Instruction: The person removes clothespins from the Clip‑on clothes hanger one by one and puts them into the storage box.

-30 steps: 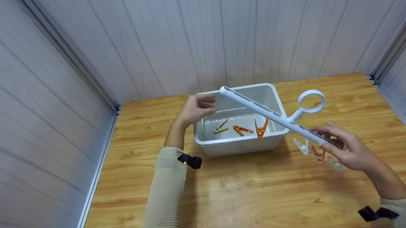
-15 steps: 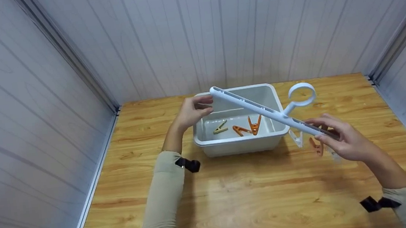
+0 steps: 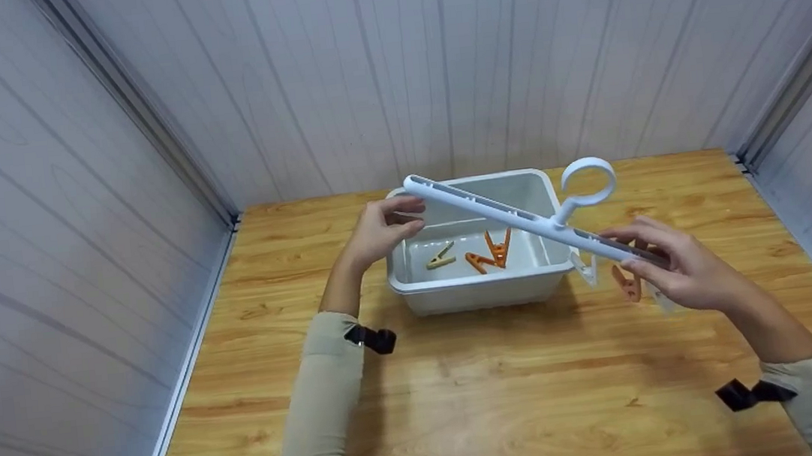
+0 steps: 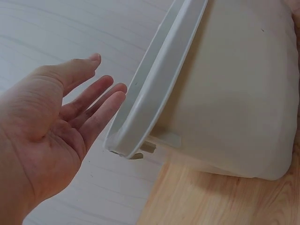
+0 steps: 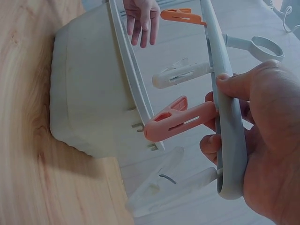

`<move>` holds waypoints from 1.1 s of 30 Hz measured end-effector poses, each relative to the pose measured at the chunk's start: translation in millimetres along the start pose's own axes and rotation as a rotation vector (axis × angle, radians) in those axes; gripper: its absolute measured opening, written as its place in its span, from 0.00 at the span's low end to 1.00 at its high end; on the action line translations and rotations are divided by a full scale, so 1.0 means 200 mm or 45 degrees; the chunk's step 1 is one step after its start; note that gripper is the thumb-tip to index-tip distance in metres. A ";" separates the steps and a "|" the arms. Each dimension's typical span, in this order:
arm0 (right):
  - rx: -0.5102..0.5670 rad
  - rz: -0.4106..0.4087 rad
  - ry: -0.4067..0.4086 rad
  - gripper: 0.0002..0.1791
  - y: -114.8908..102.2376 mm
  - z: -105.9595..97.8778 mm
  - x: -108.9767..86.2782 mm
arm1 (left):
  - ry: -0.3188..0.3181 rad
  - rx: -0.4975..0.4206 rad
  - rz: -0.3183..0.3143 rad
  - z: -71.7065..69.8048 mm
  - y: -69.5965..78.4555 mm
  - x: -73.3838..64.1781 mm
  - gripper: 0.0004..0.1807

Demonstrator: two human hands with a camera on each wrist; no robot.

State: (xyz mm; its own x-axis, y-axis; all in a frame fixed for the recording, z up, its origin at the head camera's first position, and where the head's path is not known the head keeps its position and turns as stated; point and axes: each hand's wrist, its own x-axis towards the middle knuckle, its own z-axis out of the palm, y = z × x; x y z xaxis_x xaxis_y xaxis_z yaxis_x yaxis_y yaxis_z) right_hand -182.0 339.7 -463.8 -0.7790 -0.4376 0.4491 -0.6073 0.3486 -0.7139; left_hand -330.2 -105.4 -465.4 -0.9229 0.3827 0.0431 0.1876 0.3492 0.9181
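My right hand [image 3: 682, 267] grips the right end of a pale blue clip hanger [image 3: 487, 208] with a ring-shaped hook [image 3: 588, 182]. The bar slants up to the left over the basin. In the right wrist view, an orange clip [image 5: 180, 17], a clear clip [image 5: 183, 75], a pink clip [image 5: 180, 122] and another clear clip [image 5: 164, 187] hang from the bar. My left hand [image 3: 380, 231] is at the basin's left rim, close to the bar's far end, fingers relaxed and holding nothing. The left wrist view shows its palm [image 4: 51, 136] beside the rim.
A white plastic basin [image 3: 484, 291] stands on the wooden table [image 3: 470, 402]. A beige clip [image 3: 441, 257] and an orange clip [image 3: 480, 262] lie in it. White panel walls [image 3: 315, 79] enclose the table at the back and both sides.
My right hand has shifted the hanger left and slightly up, its clips swinging along. My left hand has moved a little left. The loose clips in the basin lie as before.
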 end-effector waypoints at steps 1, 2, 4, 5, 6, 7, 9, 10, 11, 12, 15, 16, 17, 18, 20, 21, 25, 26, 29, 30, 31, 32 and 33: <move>-0.002 -0.006 0.000 0.25 0.00 0.00 0.01 | 0.000 0.001 -0.002 0.00 0.00 0.00 0.25; -0.002 -0.014 0.001 0.25 0.00 0.00 0.01 | -0.002 -0.001 0.000 0.00 0.00 -0.01 0.25; -0.004 -0.032 -0.002 0.25 0.00 0.00 0.03 | -0.006 -0.002 0.001 0.00 -0.01 -0.01 0.25; -0.001 -0.042 -0.008 0.25 0.00 0.00 0.04 | -0.008 -0.001 0.003 0.00 -0.01 -0.01 0.25; 0.003 -0.048 -0.011 0.25 0.00 0.00 0.05 | -0.012 -0.001 0.003 0.00 -0.01 -0.01 0.25; 0.007 -0.051 -0.014 0.25 0.00 0.00 0.05 | -0.014 -0.002 0.007 0.00 -0.01 -0.01 0.25; 0.004 -0.055 -0.021 0.25 0.00 0.00 0.07 | -0.018 -0.001 0.013 -0.01 -0.01 -0.02 0.25; -0.001 -0.054 -0.022 0.25 0.00 0.00 0.08 | -0.020 -0.001 0.019 -0.01 -0.02 -0.02 0.25; -0.005 -0.053 -0.022 0.25 0.00 0.00 0.09 | -0.022 -0.002 0.024 -0.01 -0.02 -0.02 0.25; -0.010 -0.054 -0.023 0.25 0.00 0.00 0.09 | -0.022 -0.002 0.031 -0.01 -0.02 -0.02 0.25; -0.033 -0.057 -0.026 0.25 0.01 0.01 0.11 | -0.022 -0.004 0.043 -0.01 -0.03 -0.03 0.24; -0.024 -0.061 -0.028 0.25 0.02 0.01 0.12 | -0.024 -0.012 0.042 -0.01 -0.03 -0.04 0.25; -0.005 -0.068 -0.036 0.25 0.02 0.01 0.12 | -0.023 -0.018 0.041 -0.01 -0.04 -0.04 0.25; 0.007 -0.071 -0.039 0.25 0.03 0.02 0.13 | -0.020 -0.027 0.042 -0.01 -0.04 -0.05 0.25; 0.023 -0.079 -0.037 0.25 0.03 0.03 0.14 | -0.015 -0.053 0.047 -0.01 -0.05 -0.06 0.26; 0.035 -0.086 -0.035 0.25 0.04 0.03 0.14 | -0.014 -0.071 0.053 -0.01 -0.05 -0.07 0.26; 0.035 -0.101 -0.004 0.24 0.05 0.06 0.16 | -0.013 -0.141 0.109 0.00 -0.06 -0.09 0.28; 0.039 -0.103 0.002 0.24 0.06 0.07 0.16 | -0.013 -0.155 0.124 0.00 -0.06 -0.10 0.29; 0.056 -0.092 0.017 0.24 0.07 0.09 0.16 | -0.014 -0.196 0.169 0.01 -0.06 -0.12 0.30; 0.066 -0.085 0.019 0.24 0.07 0.10 0.16 | -0.016 -0.208 0.183 0.02 -0.06 -0.12 0.31; 0.075 -0.080 0.022 0.24 0.07 0.11 0.16 | -0.018 -0.220 0.194 0.02 -0.06 -0.13 0.31; 0.083 -0.075 0.025 0.24 0.08 0.12 0.16 | -0.018 -0.234 0.204 0.02 -0.06 -0.14 0.32; 0.089 -0.072 0.028 0.23 0.08 0.13 0.16 | -0.016 -0.245 0.211 0.02 -0.06 -0.14 0.32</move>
State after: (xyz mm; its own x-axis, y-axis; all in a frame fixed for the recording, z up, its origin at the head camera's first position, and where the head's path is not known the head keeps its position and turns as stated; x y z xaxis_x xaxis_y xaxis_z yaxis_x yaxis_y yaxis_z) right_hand -212.5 310.0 -473.9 -0.7477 -0.4360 0.5009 -0.6386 0.2651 -0.7224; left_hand -304.3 -116.1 -479.1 -0.8802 0.4325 0.1955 0.2676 0.1122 0.9570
